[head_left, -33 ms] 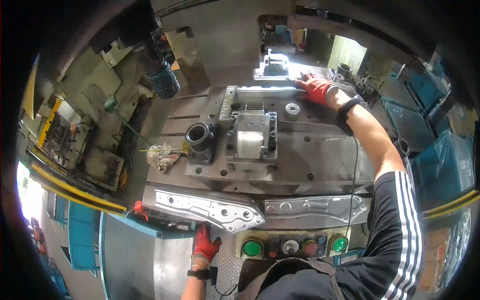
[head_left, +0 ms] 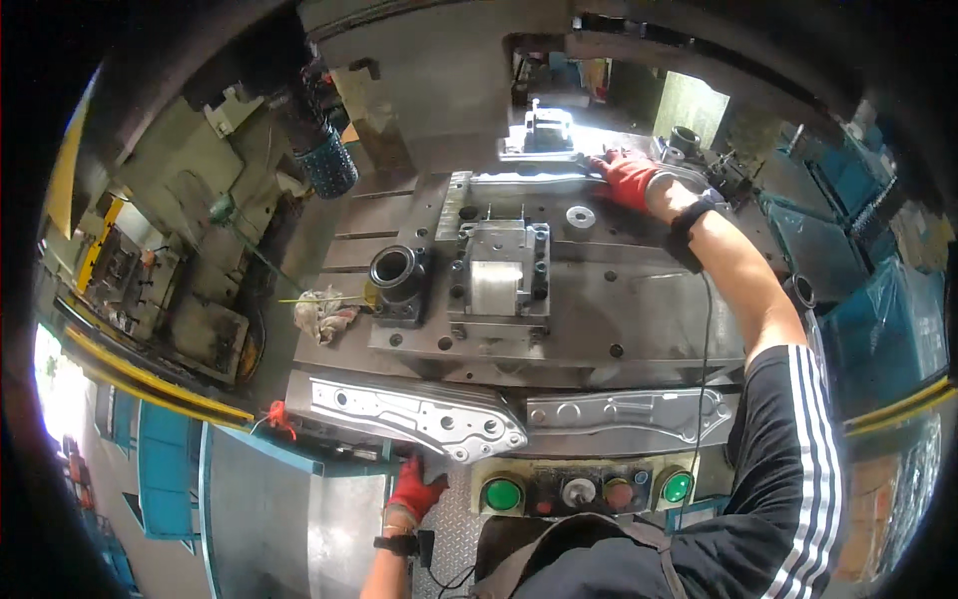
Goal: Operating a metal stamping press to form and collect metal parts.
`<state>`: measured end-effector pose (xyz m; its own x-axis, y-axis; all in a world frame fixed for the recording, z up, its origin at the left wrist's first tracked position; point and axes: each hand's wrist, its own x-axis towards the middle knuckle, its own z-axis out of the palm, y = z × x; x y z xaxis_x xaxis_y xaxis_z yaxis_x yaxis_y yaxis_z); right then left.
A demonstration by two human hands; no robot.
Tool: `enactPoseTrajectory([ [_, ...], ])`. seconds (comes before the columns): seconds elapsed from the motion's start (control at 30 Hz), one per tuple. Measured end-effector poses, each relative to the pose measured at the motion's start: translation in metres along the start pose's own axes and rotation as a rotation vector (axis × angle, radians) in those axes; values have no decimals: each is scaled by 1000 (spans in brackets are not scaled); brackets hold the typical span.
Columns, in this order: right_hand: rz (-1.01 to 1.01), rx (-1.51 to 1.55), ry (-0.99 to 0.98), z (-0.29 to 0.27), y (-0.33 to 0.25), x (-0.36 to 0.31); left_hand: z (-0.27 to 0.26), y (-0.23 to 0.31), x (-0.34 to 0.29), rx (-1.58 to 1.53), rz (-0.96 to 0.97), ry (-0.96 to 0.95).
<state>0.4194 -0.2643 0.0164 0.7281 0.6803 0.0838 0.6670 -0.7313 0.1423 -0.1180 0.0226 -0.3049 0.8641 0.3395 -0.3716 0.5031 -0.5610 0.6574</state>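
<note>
My right hand [head_left: 629, 180], in a red glove, reaches to the far side of the press bed. Its visible fingers are stretched out to the left at a long stamped metal panel [head_left: 539, 181]; the panel's right part is hidden under the hand. My left hand [head_left: 417, 489], also gloved in red, is low at the front, holding nothing that I can see, with thumb and fingers apart. Just above it lies a silver stamped panel with holes [head_left: 409, 409], on the front ledge. A second long panel [head_left: 619, 414] lies to the right of that one.
A steel die block [head_left: 496, 290] stands mid-bed, with a round post [head_left: 394, 270] and a rag [head_left: 324, 314] to its left. A loose ring [head_left: 580, 218] lies behind it. The control box [head_left: 579, 489] with green buttons is in front; a metal table [head_left: 299, 519] is at left.
The view has shifted very slightly. Both hands stay at nearly the same places; the panels lie as before.
</note>
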Motion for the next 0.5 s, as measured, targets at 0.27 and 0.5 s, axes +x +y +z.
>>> enactPoseTrajectory([
  [0.27, 52, 569, 383, 33, -9, -275, 74, 30, 0, -461, 70, -373],
  [0.5, 955, 1083, 270, 199, -55, -541, 107, 10, 20, -473, 45, -269],
])
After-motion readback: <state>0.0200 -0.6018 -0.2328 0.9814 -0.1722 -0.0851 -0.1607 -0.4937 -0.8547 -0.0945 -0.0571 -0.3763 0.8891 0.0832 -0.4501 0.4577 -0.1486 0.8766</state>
